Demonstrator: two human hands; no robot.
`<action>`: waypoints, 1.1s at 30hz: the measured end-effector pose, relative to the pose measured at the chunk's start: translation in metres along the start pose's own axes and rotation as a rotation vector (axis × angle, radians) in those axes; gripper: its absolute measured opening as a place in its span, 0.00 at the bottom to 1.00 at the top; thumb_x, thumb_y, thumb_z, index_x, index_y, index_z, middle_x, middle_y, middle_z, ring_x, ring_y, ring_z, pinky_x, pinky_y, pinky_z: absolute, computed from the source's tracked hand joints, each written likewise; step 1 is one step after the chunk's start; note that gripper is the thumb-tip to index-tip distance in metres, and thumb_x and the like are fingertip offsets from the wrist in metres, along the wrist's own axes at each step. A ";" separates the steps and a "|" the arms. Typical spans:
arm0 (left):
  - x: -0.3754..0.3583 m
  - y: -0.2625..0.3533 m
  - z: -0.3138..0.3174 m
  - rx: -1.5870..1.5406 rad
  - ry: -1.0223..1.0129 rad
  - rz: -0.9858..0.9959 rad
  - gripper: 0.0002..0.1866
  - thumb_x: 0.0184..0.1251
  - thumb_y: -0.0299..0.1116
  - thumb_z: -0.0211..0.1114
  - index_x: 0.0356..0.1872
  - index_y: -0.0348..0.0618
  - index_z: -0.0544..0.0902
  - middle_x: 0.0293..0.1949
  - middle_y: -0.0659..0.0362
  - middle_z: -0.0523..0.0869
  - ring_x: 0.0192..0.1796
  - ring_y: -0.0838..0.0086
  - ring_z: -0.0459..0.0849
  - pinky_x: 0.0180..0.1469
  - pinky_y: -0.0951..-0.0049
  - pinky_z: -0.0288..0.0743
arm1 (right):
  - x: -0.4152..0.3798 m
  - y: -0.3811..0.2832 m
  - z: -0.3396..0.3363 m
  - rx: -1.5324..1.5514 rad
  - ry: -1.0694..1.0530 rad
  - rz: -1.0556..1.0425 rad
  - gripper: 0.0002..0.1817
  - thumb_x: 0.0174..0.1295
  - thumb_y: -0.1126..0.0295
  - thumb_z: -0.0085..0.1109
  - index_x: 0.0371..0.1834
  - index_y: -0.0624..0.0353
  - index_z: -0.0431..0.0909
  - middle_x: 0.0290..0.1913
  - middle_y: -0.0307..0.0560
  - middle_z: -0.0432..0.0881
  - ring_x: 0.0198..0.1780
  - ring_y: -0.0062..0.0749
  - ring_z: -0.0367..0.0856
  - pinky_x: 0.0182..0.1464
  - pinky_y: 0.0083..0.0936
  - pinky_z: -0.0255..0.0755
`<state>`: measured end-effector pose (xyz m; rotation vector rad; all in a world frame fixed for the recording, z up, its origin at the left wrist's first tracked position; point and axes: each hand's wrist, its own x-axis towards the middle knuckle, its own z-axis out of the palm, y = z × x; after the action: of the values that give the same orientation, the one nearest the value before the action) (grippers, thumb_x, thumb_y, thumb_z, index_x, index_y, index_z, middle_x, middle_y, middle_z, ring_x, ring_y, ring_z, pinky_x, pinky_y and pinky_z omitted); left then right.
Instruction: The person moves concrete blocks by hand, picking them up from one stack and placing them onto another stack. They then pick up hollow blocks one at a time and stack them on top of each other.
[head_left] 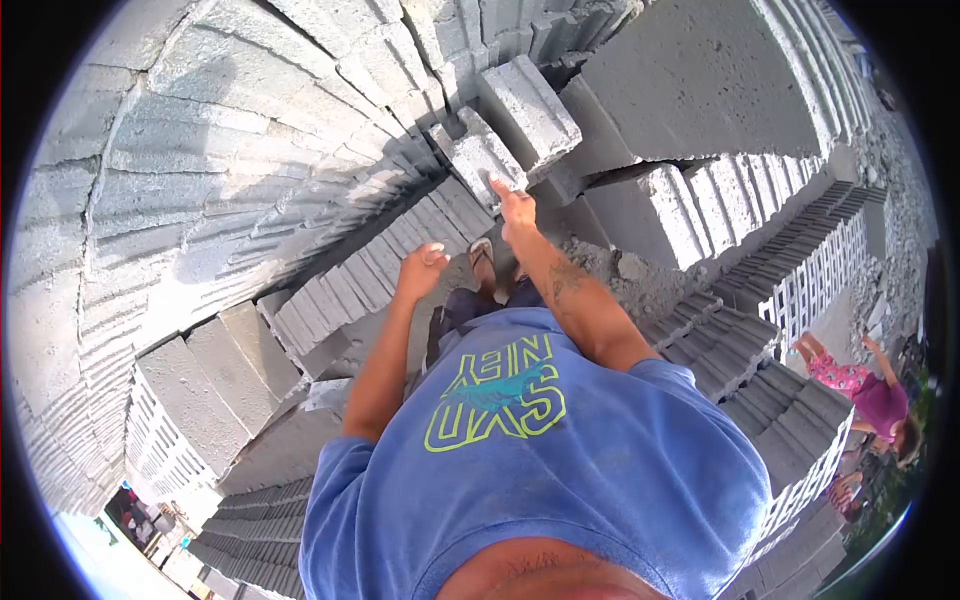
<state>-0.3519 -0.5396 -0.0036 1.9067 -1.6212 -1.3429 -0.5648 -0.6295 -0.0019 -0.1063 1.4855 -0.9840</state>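
Observation:
My right hand [516, 208] reaches forward and grips the near end of a small grey concrete block [484, 158], with a finger lying on its sunlit top. Just beyond it, to the right, a larger block [530, 112] rests at an angle. My left hand [425, 262] hangs in the air with its fingers curled, nothing visible in it. It is over the near edge of a row of upright blocks [385, 262]. Below the hands, a foot in a sandal [482, 262] shows between the blocks.
A tall wall of stacked blocks [200, 170] curves along the left. Large blocks [700, 80] stand at the upper right, and hollow-block stacks [800, 400] at the right. Rubble [640, 280] lies near my feet. At the far right is a person in purple [882, 405].

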 end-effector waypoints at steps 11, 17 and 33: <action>0.153 0.125 -0.044 -0.071 0.302 0.301 0.21 0.64 0.46 0.60 0.47 0.38 0.80 0.48 0.47 0.82 0.53 0.60 0.80 0.54 0.68 0.70 | -0.008 0.023 -0.044 0.218 -0.143 -0.026 0.25 0.52 0.66 0.69 0.50 0.68 0.76 0.48 0.48 0.81 0.50 0.32 0.76 0.54 0.29 0.67; 0.231 0.129 -0.017 0.151 -0.215 -0.074 0.40 0.64 0.65 0.42 0.60 0.36 0.71 0.62 0.42 0.70 0.67 0.53 0.65 0.66 0.62 0.57 | -0.044 0.019 -0.061 0.372 -0.080 -0.005 0.23 0.53 0.68 0.68 0.50 0.69 0.76 0.49 0.49 0.80 0.52 0.30 0.76 0.57 0.26 0.64; 0.248 0.055 0.061 -0.213 -0.443 -0.264 0.38 0.66 0.62 0.48 0.57 0.32 0.73 0.54 0.52 0.78 0.56 0.67 0.76 0.58 0.72 0.65 | -0.037 0.094 -0.113 0.253 0.278 -0.069 0.40 0.54 0.47 0.63 0.61 0.69 0.65 0.54 0.58 0.76 0.57 0.39 0.73 0.62 0.31 0.63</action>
<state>-0.4523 -0.7572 -0.1071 1.8298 -1.3566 -2.0764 -0.6079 -0.4918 -0.0486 0.1690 1.6011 -1.2741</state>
